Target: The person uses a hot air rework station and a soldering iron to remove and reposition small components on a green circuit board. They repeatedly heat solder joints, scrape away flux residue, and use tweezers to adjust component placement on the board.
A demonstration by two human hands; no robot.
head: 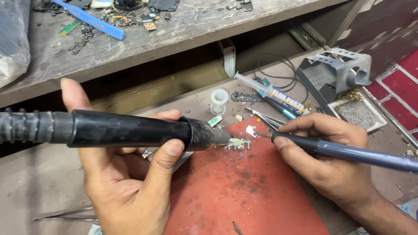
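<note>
Head view, bench from above.

— What has the left hand (130,174) got?
— A thick black hot-air handpiece (117,129), lying across the palm. Fingers curled under and around the barrel, thumb tip pressed on its near side, one finger sticking straight up behind it. Nozzle end sits right over a small circuit board (235,143).

— And where does that board lie?
— On the red work mat (235,191), near its top edge, between the two hands.

— Right hand (331,152)?
— Pinching a slim blue-grey soldering iron (348,151) like a pen, fingertips pressed together round the grip. Its tip points left, at a small bright bit just beside the board; cannot tell whether it touches.

— Around them?
— A flux syringe (270,91) and a white spool (219,100) behind the mat, tweezers (265,118) close to the right fingers. Grey metal iron stand (339,69) far right, tray below it. Upper wooden shelf (183,30) carries a blue plastic pry tool (91,19) and scattered phone parts. Another pair of tweezers (65,214) lower left.
</note>
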